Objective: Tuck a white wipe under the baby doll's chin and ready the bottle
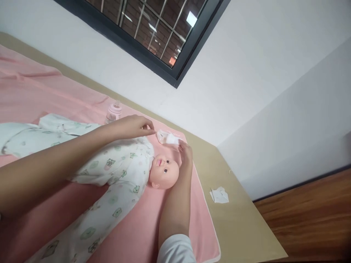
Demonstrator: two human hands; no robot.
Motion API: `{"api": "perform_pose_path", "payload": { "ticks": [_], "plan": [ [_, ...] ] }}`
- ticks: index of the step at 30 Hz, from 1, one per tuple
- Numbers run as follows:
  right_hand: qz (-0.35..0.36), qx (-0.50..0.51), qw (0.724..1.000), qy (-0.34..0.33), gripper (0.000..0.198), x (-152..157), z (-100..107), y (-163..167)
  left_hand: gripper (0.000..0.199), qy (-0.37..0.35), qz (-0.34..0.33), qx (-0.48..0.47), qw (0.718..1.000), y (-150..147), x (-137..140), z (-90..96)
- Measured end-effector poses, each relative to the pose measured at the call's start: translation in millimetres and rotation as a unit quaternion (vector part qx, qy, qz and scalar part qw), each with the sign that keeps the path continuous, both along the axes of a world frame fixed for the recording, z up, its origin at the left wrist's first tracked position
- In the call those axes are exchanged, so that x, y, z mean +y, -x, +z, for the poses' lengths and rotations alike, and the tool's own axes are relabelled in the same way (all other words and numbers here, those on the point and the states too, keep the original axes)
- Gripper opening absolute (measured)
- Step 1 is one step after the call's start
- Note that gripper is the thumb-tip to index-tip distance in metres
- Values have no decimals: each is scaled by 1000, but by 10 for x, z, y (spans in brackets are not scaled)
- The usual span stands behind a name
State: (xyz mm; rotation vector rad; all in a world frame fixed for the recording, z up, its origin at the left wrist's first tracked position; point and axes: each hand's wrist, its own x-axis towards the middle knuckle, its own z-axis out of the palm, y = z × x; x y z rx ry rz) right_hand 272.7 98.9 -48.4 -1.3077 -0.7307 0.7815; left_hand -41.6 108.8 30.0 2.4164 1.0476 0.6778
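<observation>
A bald baby doll (164, 171) lies on its back in a white sleepsuit printed with green bears. Beyond its head is a small clear plastic packet (161, 136) with a soft white tissue-like piece (172, 139) at its right end. My left hand (134, 126) reaches over the doll's chest, thumb and fingertips pinched at the packet's left edge. Around the doll's head comes my right arm. My right hand (185, 150) has its fingers bent against the white piece; its exact grip is partly hidden.
A pink baby bottle (113, 112) stands behind the doll. Beneath everything is a pink blanket (201, 226) on a tan tabletop (236, 219). A crumpled white tissue (219, 195) lies at the right. White walls and a dark-framed window (175, 78) border the far side.
</observation>
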Motion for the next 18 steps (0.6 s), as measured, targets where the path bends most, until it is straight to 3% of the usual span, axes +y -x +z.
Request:
{"api": "perform_pose_path", "payload": {
  "ticks": [5, 8, 14, 18],
  "plan": [
    [-99, -27, 994, -30, 25, -87, 377, 74, 53, 52, 3, -33, 998, 90, 61, 29],
    [-87, -106, 989, -53, 28, -192, 606, 195, 51, 50, -12, -68, 996, 104, 56, 42],
    [70, -249, 960, -111, 26, -498, 1023, 675, 49, 13, -70, -159, 985, 86, -80, 114],
    [222, -318, 914, -117, 28, -696, 1203, 1082, 64, -23, -75, -175, 981, 156, -172, 188]
  ]
}}
